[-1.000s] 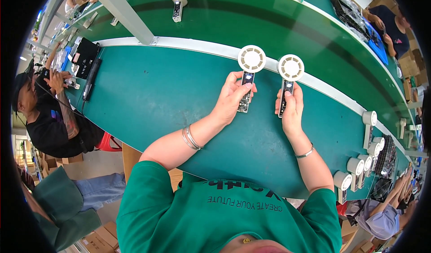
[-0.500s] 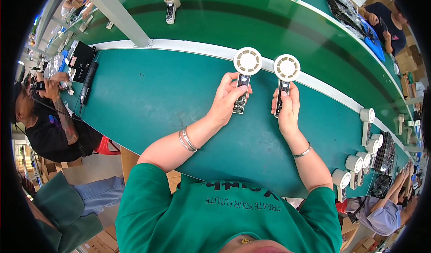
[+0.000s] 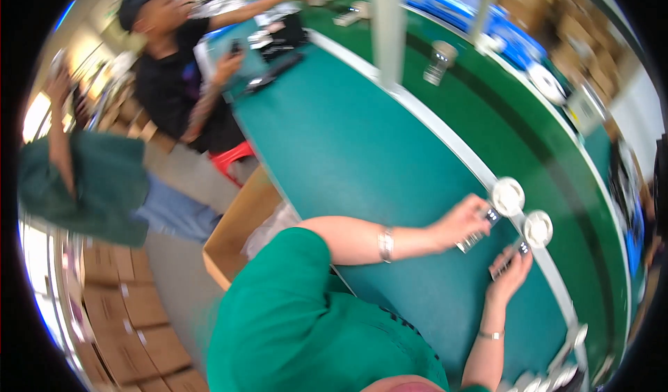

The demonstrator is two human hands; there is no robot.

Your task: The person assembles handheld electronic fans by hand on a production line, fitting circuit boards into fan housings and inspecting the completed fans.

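My left hand [image 3: 460, 224] is closed round the handle of a white handheld fan [image 3: 507, 196], whose round slotted head points away from me. A second handheld fan [image 3: 538, 230] of the same kind is gripped by its handle in my right hand [image 3: 513, 272]. Both handles show dark, uncovered fronts with small lit displays. The two fans are held side by side, apart, above the green worktable [image 3: 390, 162] near its white edge rail [image 3: 445, 136]. Motion blur hides the finer detail of the handles.
Past the rail runs a green conveyor belt [image 3: 480, 93] carrying another fan [image 3: 440, 61]. A white post [image 3: 388, 37] stands at the rail. At left, a person in black [image 3: 174, 79] reaches toward the belt. An open carton [image 3: 233, 228] stands beside the table; more fans [image 3: 550, 378] lie lower right.
The view has swung left, so my hands and fans now appear further right and tilted. Both hands keep hold of their fans. The person in black now stretches an arm toward the belt.
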